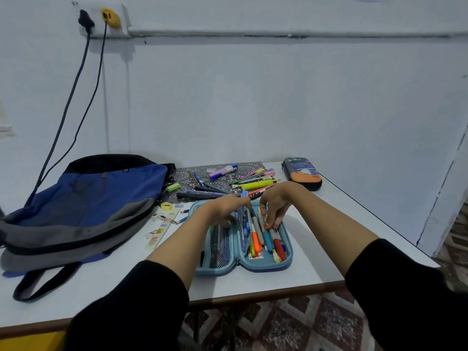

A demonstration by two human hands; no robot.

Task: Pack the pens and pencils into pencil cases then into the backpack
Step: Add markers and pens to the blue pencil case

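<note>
A light-blue pencil case (266, 264) lies open on the white table (316, 254), with several pens and markers in its right half and a mesh pocket on its left half. My left hand (224, 207) grips the case's upright blue middle flap (243, 198). My right hand (276, 202) reaches down into the right half, its fingers curled round a pen (274, 233) there. Loose pens, pencils and highlighters (258, 184) lie behind the case. A second, dark pencil case (302, 173) with an orange and blue picture stands zipped at the back right. The blue and grey backpack (83, 206) lies at the left.
A ruler (162, 228), a yellow sharpener (166, 206) and a green eraser (173, 187) lie between the backpack and the open case. A patterned dark mat (222, 182) lies under the loose pens. Two cables (76, 97) hang from a wall socket behind the backpack. Below the table's front edge is tiled floor.
</note>
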